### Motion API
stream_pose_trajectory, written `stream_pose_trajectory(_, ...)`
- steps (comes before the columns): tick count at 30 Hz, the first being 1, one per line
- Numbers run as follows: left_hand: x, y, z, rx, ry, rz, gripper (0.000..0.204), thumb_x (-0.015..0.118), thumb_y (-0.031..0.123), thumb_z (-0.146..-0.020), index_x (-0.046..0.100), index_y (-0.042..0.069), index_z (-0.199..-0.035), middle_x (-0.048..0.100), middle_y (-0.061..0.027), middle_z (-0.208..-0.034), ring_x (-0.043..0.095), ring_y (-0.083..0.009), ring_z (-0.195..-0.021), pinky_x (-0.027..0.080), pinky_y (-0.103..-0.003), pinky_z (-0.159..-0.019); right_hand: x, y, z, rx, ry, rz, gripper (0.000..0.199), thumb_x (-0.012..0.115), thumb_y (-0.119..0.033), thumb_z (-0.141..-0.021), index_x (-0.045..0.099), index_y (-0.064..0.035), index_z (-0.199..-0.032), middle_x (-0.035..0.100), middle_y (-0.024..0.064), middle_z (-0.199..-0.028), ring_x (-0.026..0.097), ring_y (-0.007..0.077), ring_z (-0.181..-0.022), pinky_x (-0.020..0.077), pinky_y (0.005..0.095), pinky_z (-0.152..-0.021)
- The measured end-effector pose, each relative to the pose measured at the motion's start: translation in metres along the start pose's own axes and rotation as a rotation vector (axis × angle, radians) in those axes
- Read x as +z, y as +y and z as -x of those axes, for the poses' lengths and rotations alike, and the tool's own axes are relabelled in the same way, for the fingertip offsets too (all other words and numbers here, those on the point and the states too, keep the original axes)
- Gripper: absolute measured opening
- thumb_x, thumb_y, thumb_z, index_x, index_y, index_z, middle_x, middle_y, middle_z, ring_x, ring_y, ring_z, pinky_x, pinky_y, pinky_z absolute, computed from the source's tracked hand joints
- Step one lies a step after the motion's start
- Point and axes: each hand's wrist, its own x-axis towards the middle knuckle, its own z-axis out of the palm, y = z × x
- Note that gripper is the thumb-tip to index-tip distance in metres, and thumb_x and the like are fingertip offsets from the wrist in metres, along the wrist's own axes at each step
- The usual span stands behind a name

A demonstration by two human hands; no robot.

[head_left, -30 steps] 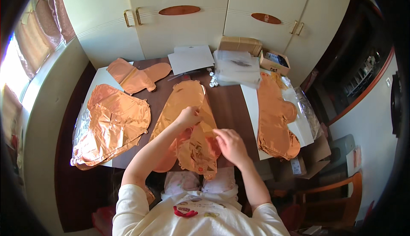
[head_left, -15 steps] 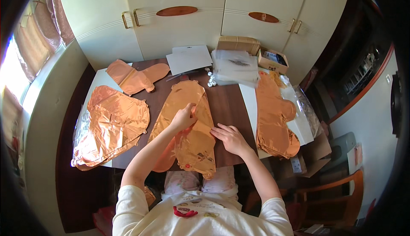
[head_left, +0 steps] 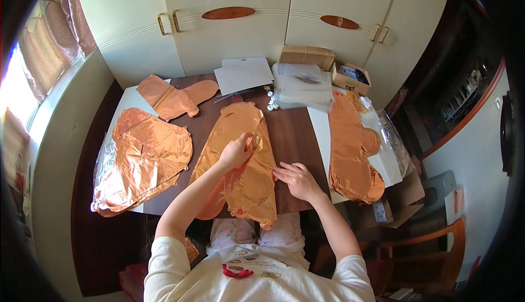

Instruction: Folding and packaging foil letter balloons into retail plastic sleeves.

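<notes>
Bent at the wrist, the left hand (head_left: 237, 151) rests on a big copper-coloured foil piece (head_left: 254, 187), its fingers curled in; from where I stand I can't tell whether they have a pinch of it or only press on it. Across from it, the right hand (head_left: 295, 180) is spread fairly flat, fingers stretched out, with the tips at the foil's right edge. That foil lies in the middle of the brown table (head_left: 298, 138), right in front of the person, its near end poking a little past the table's edge. Over to the left sits a crumpled, shiny foil pile (head_left: 147, 160), with a smaller foil shape (head_left: 175, 100) just behind it, and on the right lies a long, lobed foil stack (head_left: 350, 149). Toward the back I see white sheets (head_left: 243, 75), a few small white pieces (head_left: 272, 100) and a heap of clear plastic bags (head_left: 302, 86), with a cardboard box (head_left: 307, 56) behind the bags and a small open box (head_left: 353, 80) beside them. Pale cabinets (head_left: 235, 36) rise beyond.
</notes>
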Motion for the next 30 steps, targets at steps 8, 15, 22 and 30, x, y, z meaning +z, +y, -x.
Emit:
stream_pose_trajectory(8,0.003,0.041,0.010,0.301,0.130,-0.513,0.037,0.058,0.020,-0.079,0.055,0.008,-0.114,0.053,-0.0118,-0.116,0.048,-0.0289,-0.113,0.042,-0.037,-0.091,0.001,-0.001,0.001,-0.004,0.005,0.027,0.034,0.052,-0.003,-0.079,0.066,-0.0100,-0.110,0.063,0.0022,-0.118,0.053,0.0204,-0.116,0.0380,0.0382,-0.096)
stream_pose_trajectory(15,0.040,0.033,-0.001,0.554,0.103,-0.573,0.052,0.056,0.036,-0.085,0.053,0.001,-0.124,0.047,-0.0143,-0.135,0.041,-0.0262,-0.128,0.034,-0.042,-0.103,0.001,-0.003,0.000,-0.006,0.033,0.036,0.030,0.053,-0.006,-0.080,0.067,-0.0119,-0.106,0.064,0.0023,-0.114,0.054,0.0191,-0.114,0.0391,0.0387,-0.094)
stream_pose_trajectory(22,0.045,0.018,-0.009,0.432,0.119,-0.627,0.063,0.050,0.050,-0.086,0.049,0.003,-0.129,0.047,-0.0120,-0.135,0.040,-0.0263,-0.129,0.030,-0.050,-0.104,0.002,-0.003,0.000,-0.006,0.038,0.031,0.030,0.053,-0.005,-0.080,0.068,-0.0117,-0.105,0.064,0.0024,-0.114,0.054,0.0193,-0.115,0.0383,0.0388,-0.096)
stream_pose_trajectory(30,0.034,0.034,-0.008,0.345,0.047,-0.672,0.066,0.048,0.053,-0.086,0.049,0.004,-0.129,0.046,-0.0125,-0.136,0.037,-0.0273,-0.130,0.028,-0.054,-0.103,0.000,-0.003,0.000,0.009,0.029,0.023,0.030,0.052,-0.005,-0.081,0.068,-0.0115,-0.105,0.064,0.0026,-0.114,0.054,0.0193,-0.115,0.0378,0.0386,-0.096)
